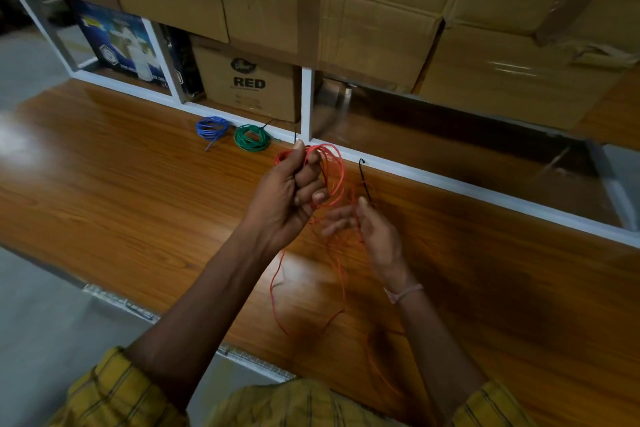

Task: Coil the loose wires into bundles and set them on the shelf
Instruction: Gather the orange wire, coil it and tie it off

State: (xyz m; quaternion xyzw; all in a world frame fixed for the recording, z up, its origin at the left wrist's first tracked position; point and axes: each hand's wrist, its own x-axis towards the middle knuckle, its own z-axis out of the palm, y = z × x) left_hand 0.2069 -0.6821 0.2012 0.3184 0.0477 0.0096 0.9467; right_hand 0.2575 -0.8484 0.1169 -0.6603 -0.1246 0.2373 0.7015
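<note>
Coiling is under way, by my reading: the left hand grips the gathered loops of thin red plastic-coated wire above the glossy wooden tabletop. The right hand, at four o'clock from the left, is motion-blurred and pinches a thin black tie; its other fingers are loosely spread. The loose red tail trails toward six o'clock. The next move likely calls for winding in that slack. A coiled blue wire bundle and a coiled green wire bundle lie at eleven o'clock, beside the white shelf frame.
</note>
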